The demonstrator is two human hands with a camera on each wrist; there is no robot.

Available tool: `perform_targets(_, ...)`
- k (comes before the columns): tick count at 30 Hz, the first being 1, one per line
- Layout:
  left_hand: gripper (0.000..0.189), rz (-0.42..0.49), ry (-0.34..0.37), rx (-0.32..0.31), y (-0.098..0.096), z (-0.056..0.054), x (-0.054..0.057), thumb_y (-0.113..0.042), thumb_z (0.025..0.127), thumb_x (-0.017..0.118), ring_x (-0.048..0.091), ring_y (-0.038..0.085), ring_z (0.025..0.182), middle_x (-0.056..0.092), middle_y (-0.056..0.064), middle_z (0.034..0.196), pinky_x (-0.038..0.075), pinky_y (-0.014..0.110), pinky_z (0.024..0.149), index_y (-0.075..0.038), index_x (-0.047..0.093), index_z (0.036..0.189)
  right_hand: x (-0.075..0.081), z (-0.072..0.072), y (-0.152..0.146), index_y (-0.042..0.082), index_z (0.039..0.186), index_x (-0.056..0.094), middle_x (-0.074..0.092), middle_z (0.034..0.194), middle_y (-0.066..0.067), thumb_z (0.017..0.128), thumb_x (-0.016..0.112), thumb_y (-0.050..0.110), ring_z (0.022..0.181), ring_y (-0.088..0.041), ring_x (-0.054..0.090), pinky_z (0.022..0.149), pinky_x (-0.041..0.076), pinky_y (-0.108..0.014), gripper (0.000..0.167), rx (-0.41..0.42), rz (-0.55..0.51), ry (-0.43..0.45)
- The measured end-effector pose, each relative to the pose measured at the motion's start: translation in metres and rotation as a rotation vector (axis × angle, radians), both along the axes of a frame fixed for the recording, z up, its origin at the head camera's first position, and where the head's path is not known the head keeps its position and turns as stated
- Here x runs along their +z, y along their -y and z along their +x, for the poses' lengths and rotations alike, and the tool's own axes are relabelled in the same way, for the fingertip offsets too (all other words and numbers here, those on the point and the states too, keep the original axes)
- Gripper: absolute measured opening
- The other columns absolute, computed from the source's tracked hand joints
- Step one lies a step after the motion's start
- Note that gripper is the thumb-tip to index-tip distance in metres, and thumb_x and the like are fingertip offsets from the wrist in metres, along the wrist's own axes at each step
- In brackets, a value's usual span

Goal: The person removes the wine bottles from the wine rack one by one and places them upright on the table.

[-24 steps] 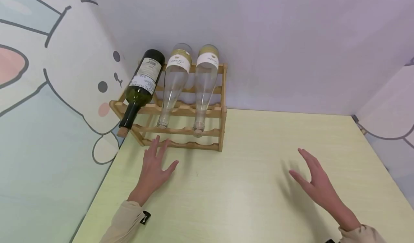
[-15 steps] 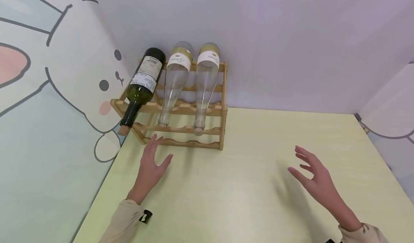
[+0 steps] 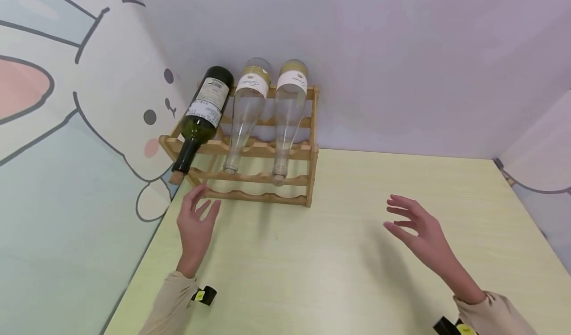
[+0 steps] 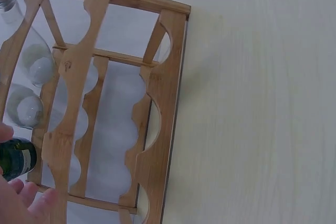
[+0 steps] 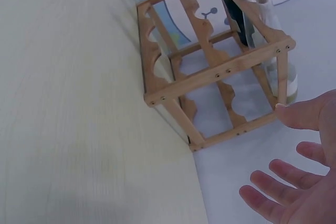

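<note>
A wooden wine rack stands at the back left, against the wall. On its top tier lie a dark green wine bottle and two clear bottles, a middle one and a right one, necks pointing forward and down. Corks show in the green bottle and the right clear one. My left hand hovers just below the green bottle's corked neck, fingers loosely bent, holding nothing. To the right, my right hand hangs over the table, apart from the rack, fingers spread and nothing held.
The pale wooden table runs from the rack to the right side. A plain back wall rises behind it. At the left is a wall with a cartoon rabbit print. The rack's lower tiers hold no bottles.
My left hand has shifted left toward the green bottle's neck, its fingers bending a little more. My right hand has moved slightly left. The bottles stay in their places on the rack.
</note>
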State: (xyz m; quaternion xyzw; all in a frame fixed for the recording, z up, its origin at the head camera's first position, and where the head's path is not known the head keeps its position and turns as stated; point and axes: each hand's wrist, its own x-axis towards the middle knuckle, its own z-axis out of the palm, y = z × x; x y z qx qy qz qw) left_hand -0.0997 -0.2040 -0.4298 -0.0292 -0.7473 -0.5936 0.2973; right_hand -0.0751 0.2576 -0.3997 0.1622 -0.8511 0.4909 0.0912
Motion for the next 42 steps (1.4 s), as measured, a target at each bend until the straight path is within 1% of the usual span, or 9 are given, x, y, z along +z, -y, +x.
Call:
perform_targets(5,0.05,0.171,-0.075,-0.004,0.0,-0.003,0.011,0.014,0.079,0.066,0.051,0.032,0.117,0.048,0.03,0.123,0.051,0.025,0.086,0.013,0.045,0.125,-0.005,-0.013,0.01,0.014,0.135,0.049,0.056,0.125,0.0,0.082,0.071,0.001,0.11,-0.016,0.059,0.08,0.051,-0.018,0.059,0.024,-0.015,0.007)
perform_targets(8,0.05,0.251,-0.108,-0.008,0.003,-0.007,0.011,0.012,0.079,0.067,0.051,0.032,0.116,0.048,0.03,0.123,0.051,0.025,0.085,0.011,0.046,0.125,-0.005,-0.02,0.015,0.014,0.135,0.049,0.056,0.124,-0.003,0.082,0.071,0.001,0.109,-0.018,0.059,0.08,0.051,-0.019,0.058,0.034,-0.023,0.006)
perform_targets(12,0.048,0.343,-0.173,-0.019,0.003,-0.011,0.015,0.012,0.079,0.067,0.049,0.039,0.116,0.047,0.032,0.123,0.051,0.026,0.086,0.01,0.047,0.122,-0.003,-0.03,0.023,0.011,0.135,0.049,0.056,0.125,-0.007,0.082,0.071,0.0,0.11,-0.018,0.059,0.08,0.052,-0.019,0.059,0.057,-0.044,0.002)
perform_targets(17,0.055,0.408,-0.262,-0.029,0.005,-0.019,0.023,0.016,0.075,0.068,0.05,0.039,0.114,0.051,0.027,0.123,0.053,0.03,0.083,0.003,0.048,0.125,-0.001,-0.042,0.032,0.012,0.135,0.049,0.056,0.125,-0.007,0.082,0.072,0.003,0.11,-0.027,0.058,0.08,0.053,-0.023,0.058,0.08,-0.063,0.01)
perform_targets(23,0.062,0.387,-0.315,-0.05,0.008,-0.027,0.038,0.021,0.072,0.068,0.052,0.031,0.114,0.049,0.024,0.128,0.05,0.033,0.09,0.007,0.045,0.128,0.005,-0.053,0.046,0.01,0.135,0.048,0.055,0.127,-0.01,0.083,0.071,0.003,0.111,-0.033,0.056,0.081,0.053,-0.029,0.058,0.103,-0.061,0.039)
perform_targets(29,0.064,0.278,-0.384,-0.114,0.013,-0.035,0.054,0.024,0.07,0.064,0.044,0.034,0.12,0.04,0.032,0.132,0.043,0.034,0.1,0.012,0.043,0.129,0.027,-0.053,0.066,0.001,0.136,0.044,0.054,0.125,-0.02,0.082,0.07,-0.002,0.113,-0.04,0.053,0.083,0.05,-0.051,0.059,0.131,-0.06,0.078)
perform_targets(33,0.065,0.2,-0.424,-0.096,0.016,-0.041,0.058,0.026,0.068,0.065,0.044,0.038,0.12,0.04,0.034,0.132,0.041,0.033,0.101,0.014,0.042,0.128,0.033,-0.056,0.075,-0.001,0.136,0.042,0.054,0.125,-0.022,0.082,0.07,-0.003,0.11,-0.04,0.055,0.083,0.05,-0.054,0.061,0.139,-0.049,0.1)
perform_targets(36,0.061,0.166,-0.434,-0.06,0.018,-0.044,0.06,0.026,0.067,0.065,0.045,0.039,0.121,0.043,0.031,0.134,0.04,0.035,0.102,0.015,0.046,0.124,0.033,-0.06,0.079,0.001,0.137,0.041,0.053,0.125,-0.022,0.082,0.07,-0.002,0.109,-0.039,0.057,0.084,0.05,-0.054,0.062,0.148,-0.053,0.112)
perform_targets(42,0.046,0.121,-0.448,-0.041,0.019,-0.048,0.064,0.026,0.068,0.064,0.048,0.038,0.121,0.049,0.03,0.131,0.043,0.036,0.1,0.017,0.054,0.112,0.016,-0.077,0.08,0.013,0.14,0.041,0.052,0.129,-0.014,0.083,0.073,0.012,0.112,-0.031,0.057,0.086,0.05,-0.049,0.066,0.156,-0.013,0.126)
